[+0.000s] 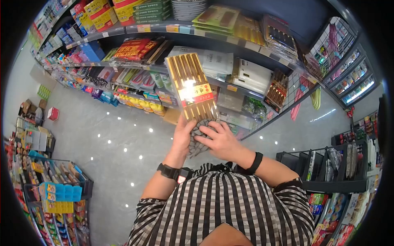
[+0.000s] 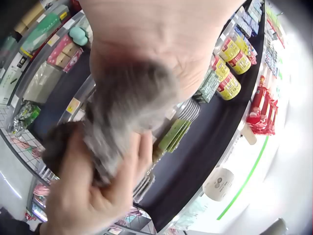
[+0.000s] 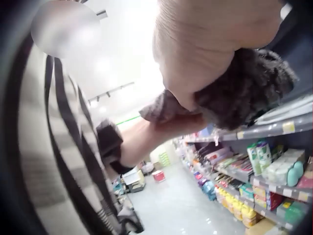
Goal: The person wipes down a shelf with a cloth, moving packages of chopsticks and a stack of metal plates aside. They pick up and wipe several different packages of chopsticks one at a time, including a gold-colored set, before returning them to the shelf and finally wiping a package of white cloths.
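Observation:
A clear pack of brown and gold chopsticks (image 1: pixel 192 84) with a red and yellow label is held up in the head view, its lower end at both hands. The left hand (image 1: pixel 181 135) grips that end together with a grey patterned cloth (image 1: pixel 198 144). On the other side, the right hand (image 1: pixel 221 141) pinches the cloth near the pack's lower edge. Both wrist views show the bunched cloth (image 2: pixel 117 112) (image 3: pixel 239 93) between the hands; the pack cannot be made out there.
Stocked shelves (image 1: pixel 135 29) stand in front, with packs, plates and boxes. A wire rack (image 1: pixel 283 96) is at their right end. Display stands (image 1: pixel 57 184) (image 1: pixel 328 172) flank the person on both sides, over a grey tiled floor (image 1: pixel 111 139).

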